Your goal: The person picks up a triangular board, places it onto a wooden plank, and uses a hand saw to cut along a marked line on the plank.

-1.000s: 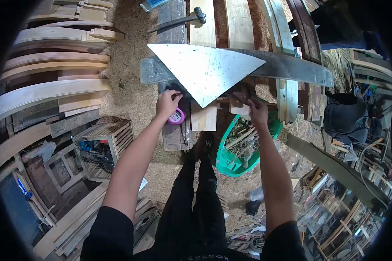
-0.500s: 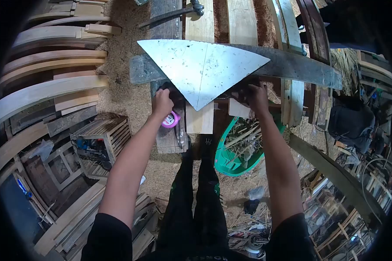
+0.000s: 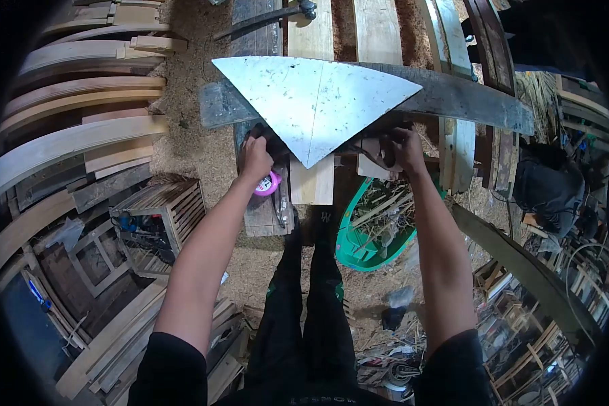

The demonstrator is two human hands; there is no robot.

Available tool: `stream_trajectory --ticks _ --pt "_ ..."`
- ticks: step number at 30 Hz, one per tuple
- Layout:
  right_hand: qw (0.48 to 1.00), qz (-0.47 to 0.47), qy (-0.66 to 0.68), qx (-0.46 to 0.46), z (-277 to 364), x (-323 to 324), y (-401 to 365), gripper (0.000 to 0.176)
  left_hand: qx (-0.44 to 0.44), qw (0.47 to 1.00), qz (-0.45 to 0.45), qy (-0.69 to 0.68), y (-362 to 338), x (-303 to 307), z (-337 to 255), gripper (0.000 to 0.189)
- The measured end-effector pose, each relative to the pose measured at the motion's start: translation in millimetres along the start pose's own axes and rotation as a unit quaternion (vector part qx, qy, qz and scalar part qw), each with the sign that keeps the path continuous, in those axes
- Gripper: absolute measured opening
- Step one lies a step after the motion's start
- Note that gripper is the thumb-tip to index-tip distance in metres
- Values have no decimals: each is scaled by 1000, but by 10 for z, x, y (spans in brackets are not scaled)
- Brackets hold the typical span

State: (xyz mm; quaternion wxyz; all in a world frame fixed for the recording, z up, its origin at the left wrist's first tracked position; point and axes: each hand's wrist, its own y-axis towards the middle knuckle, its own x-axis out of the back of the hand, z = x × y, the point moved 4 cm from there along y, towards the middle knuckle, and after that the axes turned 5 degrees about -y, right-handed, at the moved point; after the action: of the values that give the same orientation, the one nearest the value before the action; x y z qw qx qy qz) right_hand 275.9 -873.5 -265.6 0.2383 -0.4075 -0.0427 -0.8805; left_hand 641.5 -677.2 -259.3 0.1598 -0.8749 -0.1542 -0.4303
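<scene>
A white fan-shaped board (image 3: pixel 311 101), speckled and marked with a line down its middle, lies across a dark curved plank (image 3: pixel 470 105). My left hand (image 3: pixel 256 155) is closed just left of the board's lower point, its fingertips in shadow by the board's edge. Close below that hand is a pink tape measure (image 3: pixel 267 184) on the grey bench plank. On the other side, my right hand (image 3: pixel 404 150) has its fingers curled near the board's right edge. What either hand grips is dark and partly covered, so I cannot make it out.
A hammer (image 3: pixel 307 9) lies at the top over the pale planks. Between my legs and right arm sits a green basin (image 3: pixel 358 254) of wood scraps. Curved timbers (image 3: pixel 81 142) are stacked at left, beside a slatted crate (image 3: pixel 183 210). Scrap wood crowds the lower right.
My right hand has shifted slightly, showing more of its curled fingers. The left hand has moved a little right and down. The white board appears slightly higher in view.
</scene>
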Motion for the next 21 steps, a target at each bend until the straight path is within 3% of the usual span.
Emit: stream_trajectory --ticks 2,5,7,10,18,21 --pt "998 -22 -41 29 82 53 -50 22 49 996 61 42 23 -48 50 28" --pt "999 17 -47 -5 159 51 -74 28 24 999 30 11 15 -26 -12 28" --pt "987 32 -157 4 205 36 -114 39 24 999 35 32 -14 -15 -25 28" --pt "972 12 -231 48 242 38 -186 43 34 997 53 46 -24 -42 23 27" --pt "977 73 -174 98 346 64 -260 32 -3 999 50 19 -78 3 22 40" --pt "982 80 -137 107 433 164 -410 31 3 995 95 41 -96 87 -35 50"
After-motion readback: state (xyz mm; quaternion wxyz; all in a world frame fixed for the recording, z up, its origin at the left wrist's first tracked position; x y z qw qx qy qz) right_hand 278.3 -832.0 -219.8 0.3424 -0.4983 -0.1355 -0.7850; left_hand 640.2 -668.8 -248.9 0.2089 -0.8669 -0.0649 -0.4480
